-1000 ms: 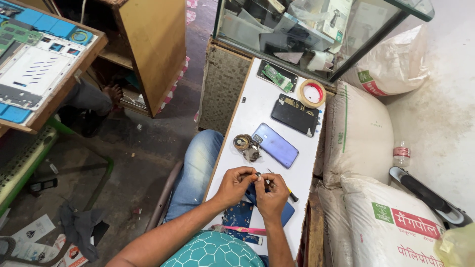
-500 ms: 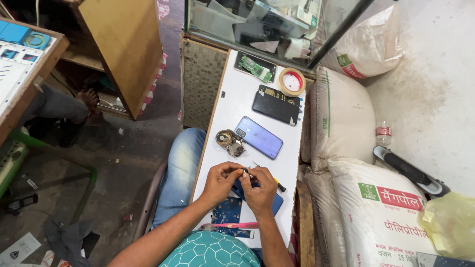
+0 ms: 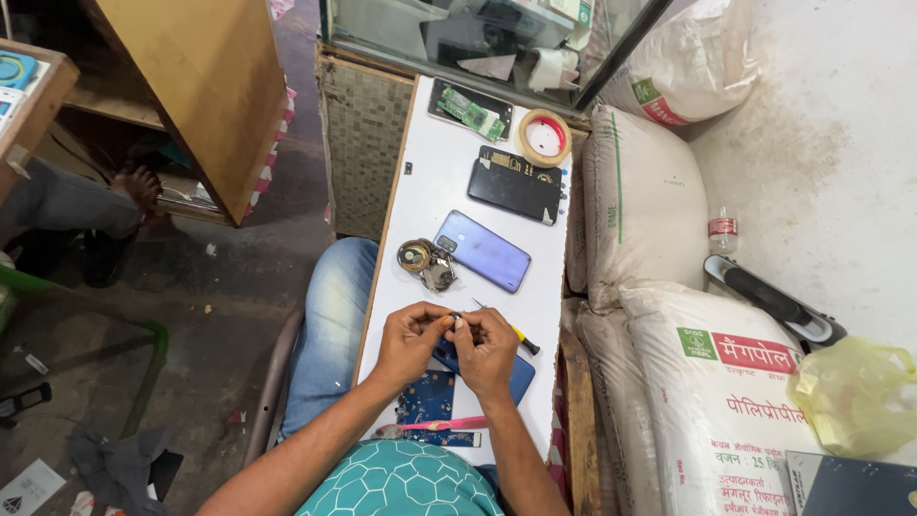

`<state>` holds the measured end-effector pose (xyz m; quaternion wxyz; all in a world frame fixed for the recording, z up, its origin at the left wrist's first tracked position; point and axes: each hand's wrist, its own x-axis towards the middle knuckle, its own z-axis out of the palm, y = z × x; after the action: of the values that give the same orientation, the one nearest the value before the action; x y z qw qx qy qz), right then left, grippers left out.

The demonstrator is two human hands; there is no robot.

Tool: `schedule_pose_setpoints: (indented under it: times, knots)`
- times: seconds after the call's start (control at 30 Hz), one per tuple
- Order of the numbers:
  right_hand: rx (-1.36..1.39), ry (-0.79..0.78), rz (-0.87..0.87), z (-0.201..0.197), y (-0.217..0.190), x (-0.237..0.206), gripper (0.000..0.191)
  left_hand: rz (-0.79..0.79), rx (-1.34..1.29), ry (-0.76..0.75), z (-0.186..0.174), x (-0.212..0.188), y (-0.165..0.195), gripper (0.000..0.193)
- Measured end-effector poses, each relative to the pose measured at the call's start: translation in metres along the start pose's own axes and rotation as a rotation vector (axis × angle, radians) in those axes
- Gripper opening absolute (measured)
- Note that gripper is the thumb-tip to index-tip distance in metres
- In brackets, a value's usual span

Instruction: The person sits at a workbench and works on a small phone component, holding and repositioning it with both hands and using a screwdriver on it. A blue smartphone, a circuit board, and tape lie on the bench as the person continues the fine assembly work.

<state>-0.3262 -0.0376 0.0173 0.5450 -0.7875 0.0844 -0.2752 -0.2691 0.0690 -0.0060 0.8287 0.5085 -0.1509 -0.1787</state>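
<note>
Small dark part (image 3: 456, 322) is being pinched between left hand (image 3: 411, 339) and right hand (image 3: 487, 346), both gripping it together, directly above dark-blue phone (image 3: 516, 375) on white surface (image 3: 449, 182).

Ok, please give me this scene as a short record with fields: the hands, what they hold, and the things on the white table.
left hand: left hand, fingertips pinched on a small part too tiny to identify
right hand: right hand, fingertips meeting the left ones
under the hands: dark blue phone; screwdriver with yellow band
near edge: blue circuit board; pink tool
middle: blue-violet phone, lying flat; metal bundle left of it
far end: black phone body; tape roll; green circuit board
surface: white table
</note>
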Motion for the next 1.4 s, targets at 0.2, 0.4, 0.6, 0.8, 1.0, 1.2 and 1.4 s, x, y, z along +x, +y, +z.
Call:
schedule_pose_setpoints:
  times: [0.2,0.4,0.6,0.8,1.0,1.2,1.4]
  knots:
    - [0.1,-0.045,0.197,-0.008,0.011,0.003,0.012,-0.079,-0.015,0.045,0.001,-0.001,-0.009,0.019]
    - [0.207,-0.15,0.319,-0.029,0.039,-0.005,0.021,-0.044,-0.014,-0.063,-0.005,-0.007,-0.027,0.042]
    - [0.331,-0.266,0.355,-0.041,0.058,-0.009,0.023,0.033,0.097,-0.113,-0.01,-0.007,-0.04,0.037]
    - [0.254,-0.159,0.289,-0.042,0.066,-0.012,0.02,0.133,0.087,-0.103,-0.014,-0.009,-0.048,0.034]
    - [0.151,-0.058,0.239,-0.052,0.062,-0.015,0.019,0.003,0.138,-0.03,-0.017,-0.01,-0.056,0.034]
    - [0.112,-0.025,0.21,-0.045,0.048,-0.017,0.026,-0.035,0.117,-0.013,-0.02,-0.007,-0.059,0.034]
    - [-0.012,-0.033,0.172,-0.043,0.033,-0.015,0.014,-0.021,0.129,-0.051,-0.019,-0.008,-0.06,0.034]
